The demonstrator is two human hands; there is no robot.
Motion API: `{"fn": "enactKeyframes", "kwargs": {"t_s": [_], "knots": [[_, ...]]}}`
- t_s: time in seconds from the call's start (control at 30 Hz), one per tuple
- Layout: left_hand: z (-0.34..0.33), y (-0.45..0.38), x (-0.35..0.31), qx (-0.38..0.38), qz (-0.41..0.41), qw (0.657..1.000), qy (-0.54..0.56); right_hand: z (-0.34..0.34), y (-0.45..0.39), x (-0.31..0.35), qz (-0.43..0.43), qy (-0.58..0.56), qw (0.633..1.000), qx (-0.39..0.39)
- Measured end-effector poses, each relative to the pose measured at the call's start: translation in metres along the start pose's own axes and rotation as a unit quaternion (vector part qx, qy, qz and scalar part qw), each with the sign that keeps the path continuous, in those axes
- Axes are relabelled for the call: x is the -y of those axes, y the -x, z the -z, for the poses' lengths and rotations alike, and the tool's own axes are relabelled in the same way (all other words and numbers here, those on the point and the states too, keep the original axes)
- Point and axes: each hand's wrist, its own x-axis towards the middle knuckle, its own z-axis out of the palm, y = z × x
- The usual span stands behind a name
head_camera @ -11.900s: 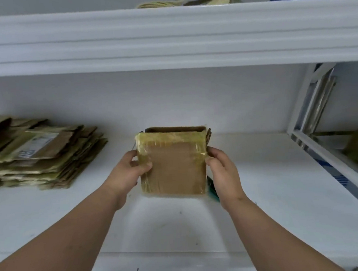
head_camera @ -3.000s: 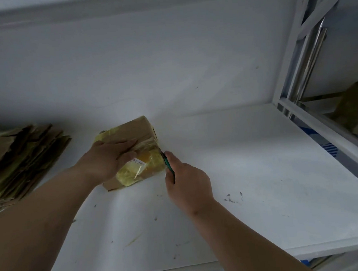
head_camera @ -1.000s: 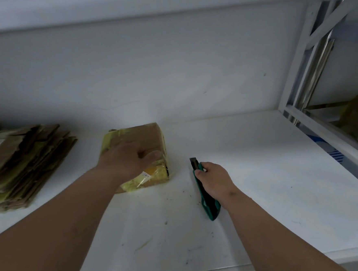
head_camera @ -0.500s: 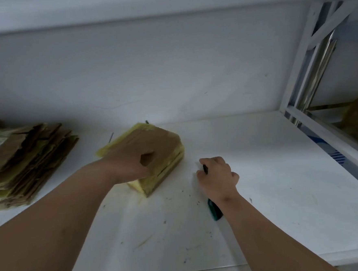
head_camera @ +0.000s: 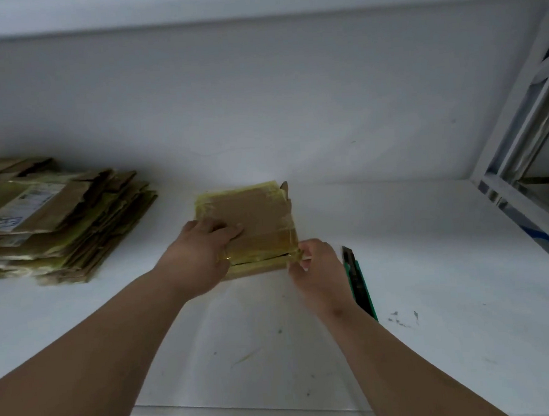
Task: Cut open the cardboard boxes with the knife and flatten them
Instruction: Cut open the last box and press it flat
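Left hand [head_camera: 201,250] presses flat on the taped cardboard box [head_camera: 254,215]; right hand [head_camera: 316,270] pinches its near corner; knife [head_camera: 358,280] lies beside on the shelf [head_camera: 435,294].

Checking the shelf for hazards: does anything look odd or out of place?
The knife lies loose on the shelf right beside the right hand, which picks at the box. Whether its blade is out is unclear.
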Motion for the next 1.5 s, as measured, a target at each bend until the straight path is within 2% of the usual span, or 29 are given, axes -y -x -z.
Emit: {"fn": "enactKeyframes", "kwargs": {"t_s": [0.2,0.37,0.6,0.87,1.03,1.13,1.27,1.5], "knots": [[-0.003,-0.005,-0.008,-0.001,0.011,1.0,-0.021,0.0,0.0,-0.004,-0.032,-0.02,0.999,-0.007],[-0.004,-0.009,-0.015,0.008,0.009,0.999,-0.037,-0.006,0.008,-0.015,-0.021,0.073,0.997,0.021],[-0.018,-0.007,-0.025,-0.033,0.009,0.991,-0.131,0.001,0.008,-0.012,-0.014,0.103,0.994,0.041],[-0.009,-0.008,-0.019,-0.036,-0.017,0.988,-0.147,0.004,0.007,-0.007,-0.011,0.143,0.989,0.037],[0.004,-0.01,-0.017,-0.003,-0.077,0.992,-0.104,0.005,0.004,-0.006,-0.01,0.148,0.989,0.029],[0.02,-0.013,-0.014,0.019,-0.022,1.0,-0.007,0.005,0.004,-0.006,-0.032,0.103,0.994,0.024],[0.028,-0.016,-0.007,0.027,0.057,0.993,0.099,0.004,0.003,-0.005,-0.04,0.065,0.997,-0.006],[0.036,-0.018,-0.008,0.06,0.056,0.986,0.144,0.0,-0.01,0.001,-0.008,0.069,0.995,-0.072]]}}
